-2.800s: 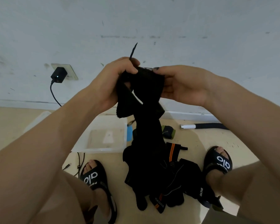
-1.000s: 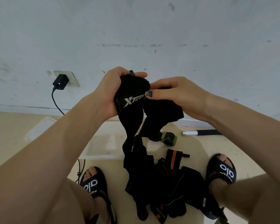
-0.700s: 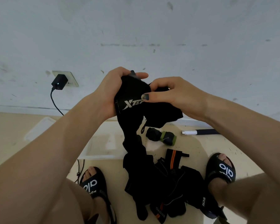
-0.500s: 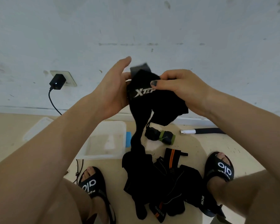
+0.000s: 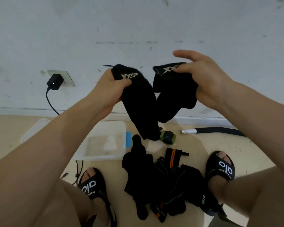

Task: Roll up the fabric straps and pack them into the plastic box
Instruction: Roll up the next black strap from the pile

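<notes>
The person sits facing a white wall and holds two black fabric pieces at chest height, one in each hand. The left hand (image 5: 110, 90) grips the left strap (image 5: 138, 102) near its printed end, thumb curled across the front below the white logo; this piece hangs straight down towards the floor. The right hand (image 5: 202, 79) pinches the right strap (image 5: 172, 94) at its logo end, thumb on the front face, while the index finger stands extended and clear of the fabric. The two pieces hang close together but are held apart at the top; whether they touch lower down cannot be determined. The plastic box (image 5: 105, 141) stands open on the floor below the left forearm, with nothing visibly packed inside, and its blue latch (image 5: 128, 140) faces the pile. A heap of further black straps (image 5: 164, 182) lies on the floor between the sandalled feet, and one small rolled piece with a green edge (image 5: 168, 136) lies just beyond the heap, outside the box. Judged from this layout, the step in hand is separating a pair before rolling. The next move probably calls for freeing one hand, laying one piece flat or taut, and winding it tightly from one end so that it does not unroll before placement in the box.
</notes>
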### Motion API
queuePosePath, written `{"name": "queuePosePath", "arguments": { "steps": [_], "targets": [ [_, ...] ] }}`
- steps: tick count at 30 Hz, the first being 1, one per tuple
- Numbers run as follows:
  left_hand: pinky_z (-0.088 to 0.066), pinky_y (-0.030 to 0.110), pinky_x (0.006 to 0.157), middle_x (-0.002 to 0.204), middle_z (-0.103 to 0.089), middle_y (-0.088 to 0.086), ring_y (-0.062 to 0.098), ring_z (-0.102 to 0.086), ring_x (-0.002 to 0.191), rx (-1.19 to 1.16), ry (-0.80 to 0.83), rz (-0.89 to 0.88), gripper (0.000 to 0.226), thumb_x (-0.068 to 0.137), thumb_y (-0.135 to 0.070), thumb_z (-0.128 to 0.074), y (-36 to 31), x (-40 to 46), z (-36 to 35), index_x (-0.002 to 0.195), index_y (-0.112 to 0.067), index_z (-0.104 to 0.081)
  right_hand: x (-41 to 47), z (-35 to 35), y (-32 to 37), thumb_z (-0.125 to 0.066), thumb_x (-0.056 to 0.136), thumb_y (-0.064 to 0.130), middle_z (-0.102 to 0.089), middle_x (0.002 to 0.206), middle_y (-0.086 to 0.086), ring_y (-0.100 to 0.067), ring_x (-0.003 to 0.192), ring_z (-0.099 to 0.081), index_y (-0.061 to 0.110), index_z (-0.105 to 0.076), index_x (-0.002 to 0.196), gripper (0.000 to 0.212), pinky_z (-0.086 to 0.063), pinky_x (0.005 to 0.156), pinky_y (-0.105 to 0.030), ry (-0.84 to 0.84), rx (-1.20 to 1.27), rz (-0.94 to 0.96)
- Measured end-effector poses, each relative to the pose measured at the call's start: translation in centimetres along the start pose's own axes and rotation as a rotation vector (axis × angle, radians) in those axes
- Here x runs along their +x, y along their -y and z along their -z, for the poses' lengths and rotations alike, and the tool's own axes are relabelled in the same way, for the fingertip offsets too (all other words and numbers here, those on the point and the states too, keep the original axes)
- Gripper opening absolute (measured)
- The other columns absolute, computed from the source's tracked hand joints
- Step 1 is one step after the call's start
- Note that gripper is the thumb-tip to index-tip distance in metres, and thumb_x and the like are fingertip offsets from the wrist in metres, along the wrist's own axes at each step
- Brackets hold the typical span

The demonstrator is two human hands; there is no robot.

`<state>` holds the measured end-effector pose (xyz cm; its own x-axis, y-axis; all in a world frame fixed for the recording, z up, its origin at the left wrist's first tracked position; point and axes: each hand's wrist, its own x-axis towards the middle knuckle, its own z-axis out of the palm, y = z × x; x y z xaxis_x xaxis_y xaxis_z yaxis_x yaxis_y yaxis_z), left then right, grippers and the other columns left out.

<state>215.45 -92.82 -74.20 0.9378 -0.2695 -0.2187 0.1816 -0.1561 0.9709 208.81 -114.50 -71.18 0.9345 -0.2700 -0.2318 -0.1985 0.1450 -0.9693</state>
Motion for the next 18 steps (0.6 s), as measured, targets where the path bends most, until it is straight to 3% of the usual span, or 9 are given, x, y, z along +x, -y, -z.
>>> {"name": "queuePosePath", "arguments": {
  "steps": [3, 5, 6, 8, 10, 11, 13, 16, 18],
  "targets": [
    [-0.062, 0.03, 0.083, 0.117, -0.065, 0.011, 0.022, -0.071, 0.105, 0.12, -0.071, 0.014, 0.05, 0.097, -0.003, -0.063, 0.5, 0.2, 0.1, 0.138, -0.013, -0.037, -0.3, 0.0, 0.4, -0.056, 0.097, -0.001, -0.071, 0.113, -0.015, -0.019, 0.076, -0.075, 0.027, -0.063, 0.132, 0.046, -0.058, 0.064, -0.027, 0.055, 0.111, -0.001],
    [-0.06, 0.032, 0.084, 0.105, -0.063, 0.008, 0.019, -0.07, 0.091, 0.2, -0.029, -0.001, 0.063, 0.096, -0.002, -0.061, 0.8, 0.1, -0.1, 0.145, -0.027, -0.029, -0.5, -0.2, 0.5, -0.054, 0.098, -0.001, -0.071, 0.108, -0.014, -0.018, 0.073, -0.074, 0.027, -0.06, 0.136, 0.048, -0.057, 0.062, -0.027, 0.102, 0.166, 0.01],
    [-0.058, 0.031, 0.077, 0.093, -0.061, 0.006, 0.017, -0.066, 0.079, 0.234, 0.014, -0.013, 0.057, 0.097, -0.001, -0.057, 0.8, -0.1, -0.4, 0.141, -0.031, -0.037, -0.6, -0.3, 0.5, -0.053, 0.098, -0.002, -0.071, 0.105, -0.013, -0.017, 0.073, -0.074, 0.027, -0.06, 0.137, 0.049, -0.057, 0.062, -0.027, 0.126, 0.187, 0.021],
    [-0.051, 0.024, 0.061, 0.08, -0.058, 0.005, 0.014, -0.057, 0.064, 0.242, 0.076, 0.003, 0.033, 0.098, 0.002, -0.049, 0.5, -0.4, -0.9, 0.116, -0.023, -0.061, -0.8, -0.5, 0.6, -0.052, 0.099, -0.003, -0.069, 0.106, -0.011, -0.018, 0.076, -0.074, 0.028, -0.059, 0.138, 0.051, -0.057, 0.065, -0.028, 0.167, 0.206, 0.05],
    [-0.053, 0.021, 0.064, 0.082, -0.065, 0.004, 0.011, -0.062, 0.068, 0.177, 0.109, 0.061, 0.023, 0.098, -0.001, -0.05, 0.0, -0.8, -1.3, 0.096, -0.012, -0.071, -0.8, -0.6, 0.6, -0.05, 0.099, -0.005, -0.068, 0.108, -0.01, -0.019, 0.079, -0.075, 0.028, -0.058, 0.14, 0.052, -0.058, 0.069, -0.028, 0.192, 0.209, 0.077],
    [-0.056, 0.021, 0.07, 0.085, -0.069, 0.005, 0.011, -0.066, 0.071, 0.126, 0.13, 0.096, 0.02, 0.097, -0.006, -0.053, -0.1, -0.9, -1.4, 0.096, -0.008, -0.073, -0.8, -0.7, 0.7, -0.049, 0.099, -0.006, -0.067, 0.109, -0.01, -0.019, 0.08, -0.075, 0.027, -0.056, 0.14, 0.053, -0.058, 0.069, -0.028, 0.198, 0.208, 0.085],
    [-0.057, 0.025, 0.078, 0.09, -0.072, 0.005, 0.011, -0.069, 0.074, 0.031, 0.179, 0.16, 0.027, 0.099, -0.02, -0.054, -0.4, -1.1, -1.5, 0.098, -0.003, -0.075, -0.9, -0.8, 0.7, -0.048, 0.099, -0.007, -0.067, 0.11, -0.009, -0.018, 0.081, -0.075, 0.026, -0.054, 0.142, 0.054, -0.058, 0.069, -0.027, 0.212, 0.209, 0.099],
    [-0.052, 0.025, 0.074, 0.081, -0.071, 0.002, 0.011, -0.068, 0.07, -0.028, 0.213, 0.208, 0.055, 0.105, -0.047, -0.041, -0.6, -1.1, -1.5, 0.097, -0.005, -0.075, -0.9, -1.0, 0.5, -0.049, 0.098, -0.008, -0.067, 0.112, -0.009, -0.019, 0.086, -0.076, 0.026, -0.055, 0.14, 0.055, -0.059, 0.073, -0.029, 0.261, 0.196, 0.076],
    [-0.054, 0.027, 0.075, 0.088, -0.074, 0.005, 0.014, -0.071, 0.078, -0.098, 0.214, 0.219, 0.07, 0.104, -0.058, -0.034, -0.8, -0.9, -1.4, 0.107, -0.001, -0.075, -1.0, -1.2, 0.1, -0.051, 0.095, -0.007, -0.067, 0.119, -0.011, -0.021, 0.092, -0.076, 0.023, -0.059, 0.137, 0.052, -0.06, 0.075, -0.032, 0.32, 0.134, 0.013]
  ]
}}
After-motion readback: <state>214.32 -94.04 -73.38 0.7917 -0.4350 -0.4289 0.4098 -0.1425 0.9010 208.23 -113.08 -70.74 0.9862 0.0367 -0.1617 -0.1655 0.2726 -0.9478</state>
